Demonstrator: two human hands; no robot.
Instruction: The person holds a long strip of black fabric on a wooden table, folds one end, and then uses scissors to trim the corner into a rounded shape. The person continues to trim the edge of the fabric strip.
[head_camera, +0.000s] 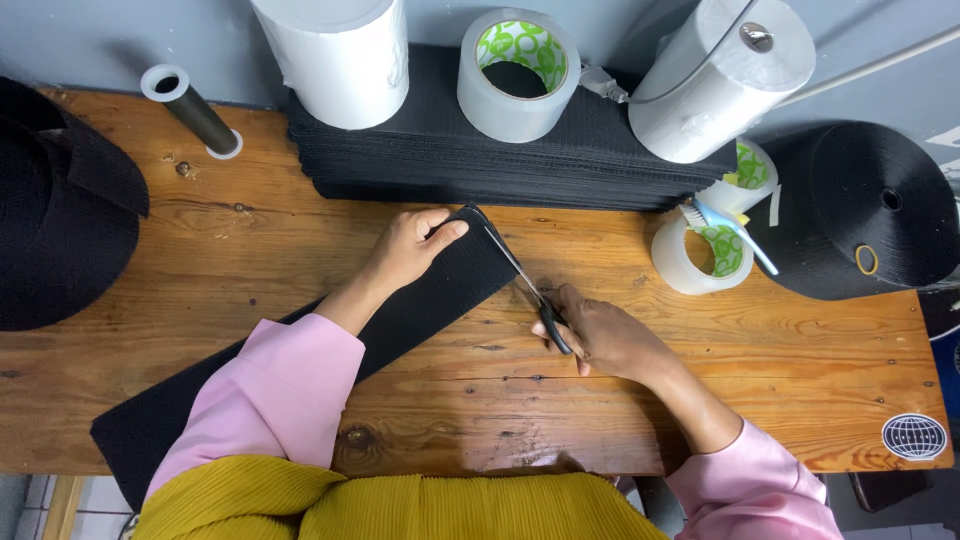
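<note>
Wooden desk (250, 320), seen from above.

Black fabric strip (420, 305): long, ribbed, lying diagonally from the 7 o'clock corner toward centre.

Left hand (408, 247): fingers flat and closed together, pressing the strip's upper end, just left of the cut line.

Right hand (600, 335): closed through the handles of the scissors (522, 275); blades run toward 11 o'clock along the strip's end edge, apparently slightly parted, though the blade gap is hard to read.

Stack of black sheets (500, 165): at 12 o'clock, bearing two white rolls (340, 55) and a clear tape roll (518, 72).

Further tape rolls (700, 255) with a blue toothbrush (728, 228): at 2 o'clock.

Black webbing spool (865, 205): at 3 o'clock.

Black roll (55, 210): at 9 o'clock.
</note>
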